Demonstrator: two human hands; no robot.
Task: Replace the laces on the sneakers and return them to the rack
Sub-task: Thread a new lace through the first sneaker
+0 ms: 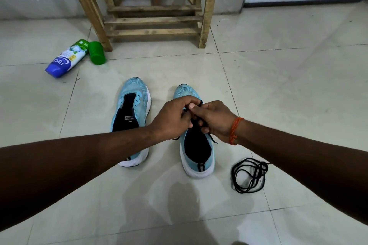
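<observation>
**Forearms reach in, both hands on one lace**

Forearms stretch from the near edge of the floor (pixel 278 65) to the right-side sneaker (pixel 197 151). The left hand (pixel 171 119) and right hand (pixel 216 119) meet over its tongue, fingers curled, pinching a black lace (pixel 199 103). Both this sneaker and the left-side sneaker (pixel 133 103), which shows no lace, lie lengthwise away from the camera, toes toward the wooden rack (pixel 155 20), heels nearest. A coiled black lace (pixel 249 175) lies just right of the heel. A bottle (pixel 65 59) and a green cap (pixel 97 52) lie by the rack's left leg.
</observation>
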